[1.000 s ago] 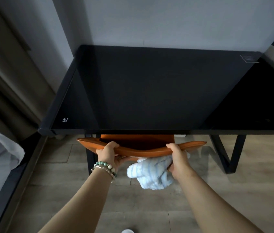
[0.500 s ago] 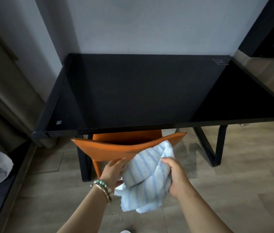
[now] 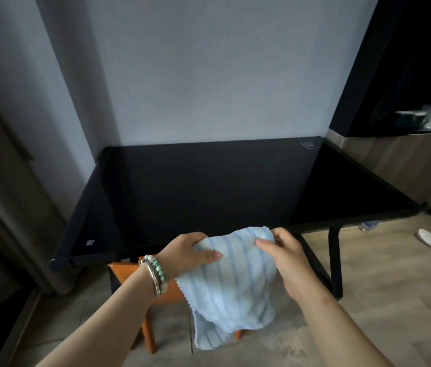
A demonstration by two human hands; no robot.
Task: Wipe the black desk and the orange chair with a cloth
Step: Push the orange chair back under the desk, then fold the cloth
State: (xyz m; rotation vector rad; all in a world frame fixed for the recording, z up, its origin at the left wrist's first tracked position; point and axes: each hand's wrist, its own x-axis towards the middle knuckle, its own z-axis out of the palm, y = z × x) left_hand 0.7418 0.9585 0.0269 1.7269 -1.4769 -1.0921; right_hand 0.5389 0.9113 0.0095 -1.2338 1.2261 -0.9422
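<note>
At the near edge of the black table (image 3: 196, 186), a striped cloth (image 3: 233, 284) hangs spread, top corners pinched in the grip of left hand (image 3: 185, 254) and right hand (image 3: 287, 259), seemingly readied for wiping; the orange chair (image 3: 123, 272) stands beneath.

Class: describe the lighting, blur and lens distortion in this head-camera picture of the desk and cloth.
Head view: dim, even light; desk reads as near-featureless black; wide-angle lens splays the desk sides and tilts wall edges; cloth slightly soft, stripes legible; upper right lost in shadow.
</note>
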